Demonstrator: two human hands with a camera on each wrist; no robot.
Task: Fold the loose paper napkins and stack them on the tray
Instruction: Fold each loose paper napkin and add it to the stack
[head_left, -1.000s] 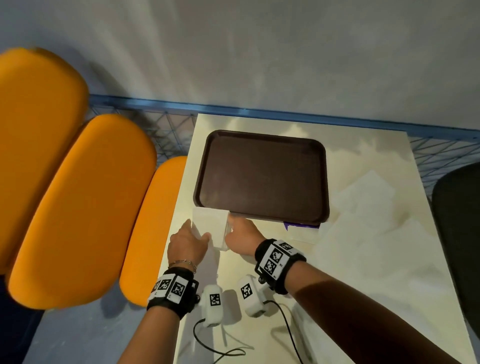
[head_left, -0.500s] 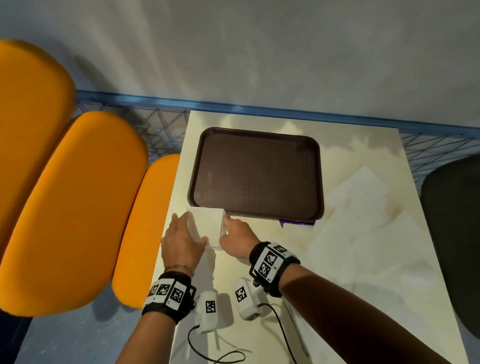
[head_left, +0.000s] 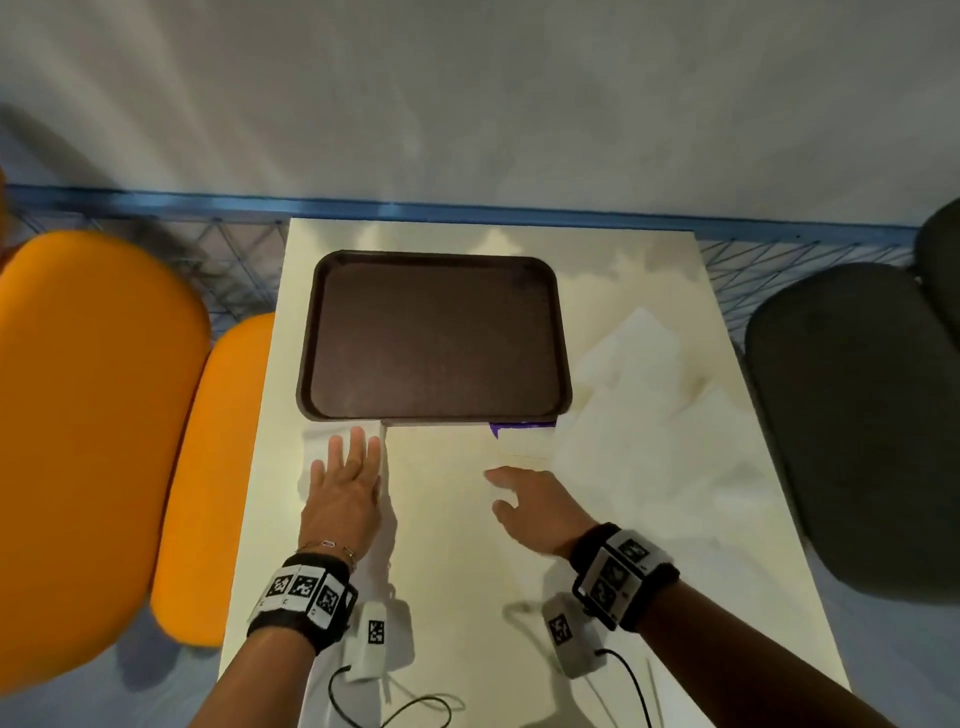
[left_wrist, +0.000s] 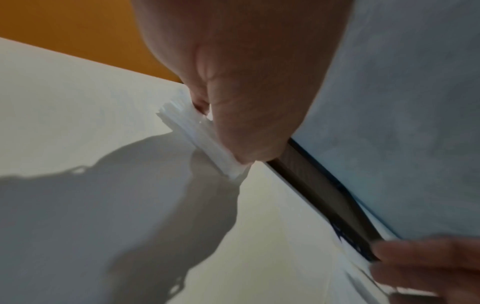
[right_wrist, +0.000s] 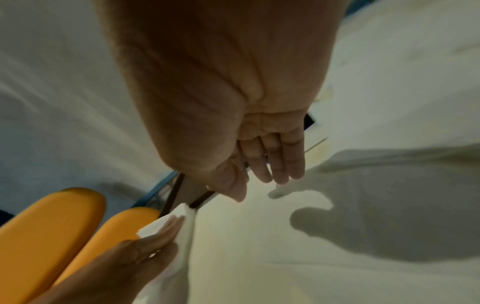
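My left hand (head_left: 345, 480) presses flat, fingers straight, on the folded napkin (head_left: 314, 441) at the bench (head_left: 447, 545) edge, just before the tray (head_left: 306, 364). Right hand (head_left: 535, 506) hovers relaxed, gripping nothing; loose napkins (head_left: 639, 415) lie right.

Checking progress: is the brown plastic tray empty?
Empty: the brown plastic tray shows only bare floor; the folded white paper napkin lies outside it.

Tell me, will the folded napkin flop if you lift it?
Probably a little: the folded napkin is thin paper layers, fanning at its edge in the left wrist view. It looks light, so it may slide. The left hand presses it flat.
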